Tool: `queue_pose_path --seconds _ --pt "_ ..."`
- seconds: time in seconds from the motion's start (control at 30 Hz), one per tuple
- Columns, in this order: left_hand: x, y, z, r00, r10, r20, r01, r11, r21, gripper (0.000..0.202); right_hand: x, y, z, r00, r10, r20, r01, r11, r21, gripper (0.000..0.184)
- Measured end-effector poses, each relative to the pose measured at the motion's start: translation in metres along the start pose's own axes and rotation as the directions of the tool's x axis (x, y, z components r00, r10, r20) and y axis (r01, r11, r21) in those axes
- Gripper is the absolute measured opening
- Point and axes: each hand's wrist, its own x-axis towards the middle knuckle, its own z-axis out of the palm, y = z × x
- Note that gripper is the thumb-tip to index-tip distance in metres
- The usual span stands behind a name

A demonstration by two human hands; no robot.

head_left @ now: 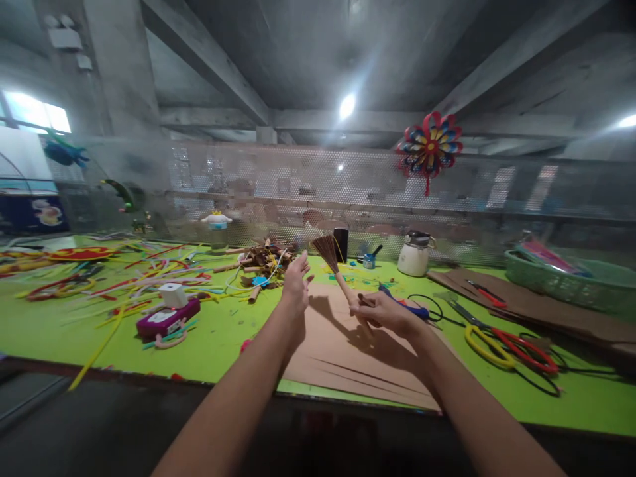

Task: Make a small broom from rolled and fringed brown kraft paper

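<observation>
My right hand (380, 310) is closed around the handle of a small brown broom (344, 285). The broom leans up and to the left, its fringed bristles fanned out at the top. My left hand (297, 285) is raised to the left of the bristles, fingers stretched out, apart from the broom and holding nothing. Beneath both hands lies a sheet of brown cardboard (318, 368), with a few thin slits near its front edge. A blue glue gun (415, 310) lies just beyond my right hand, partly hidden by it.
Large scissors (489, 346) with yellow and red handles lie right, near a red cutter (487, 293) on stacked cardboard (541, 311). A green basket (596, 288) and a white jug (414, 257) stand behind. Left are a purple power strip (166, 319), paper scraps (268, 260) and colourful strips (149, 273).
</observation>
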Motion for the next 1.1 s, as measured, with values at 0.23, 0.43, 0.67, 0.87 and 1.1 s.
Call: queue_pose_path --seconds 0.23,0.43,0.67,0.87,1.1 --pt "-0.025 -0.001 0.018 0.844 -0.209 0.494 0.358 0.905 -0.230 0.018 0.002 0.004 0.005 0.998 0.031 0.055 -0.034 0.998 0.044 0.034" --pt "-0.033 -0.012 0.018 0.745 -0.304 0.594 0.499 0.844 -0.194 0.021 0.004 0.005 0.003 0.999 0.038 0.038 -0.042 0.994 0.098 0.033" --pt "-0.035 -0.019 0.021 0.742 -0.322 0.588 0.500 0.850 -0.166 0.007 0.006 0.006 0.007 0.999 0.013 -0.048 -0.009 0.996 0.091 0.036" --pt "-0.029 -0.016 0.021 0.827 -0.306 0.471 0.470 0.837 -0.281 0.009 0.007 0.010 0.005 0.991 0.029 -0.134 -0.016 0.995 0.096 0.040" --pt "-0.027 -0.012 0.020 0.857 -0.345 0.382 0.460 0.847 -0.268 0.009 0.009 0.010 0.001 0.945 0.123 -0.303 -0.044 0.966 0.255 0.047"
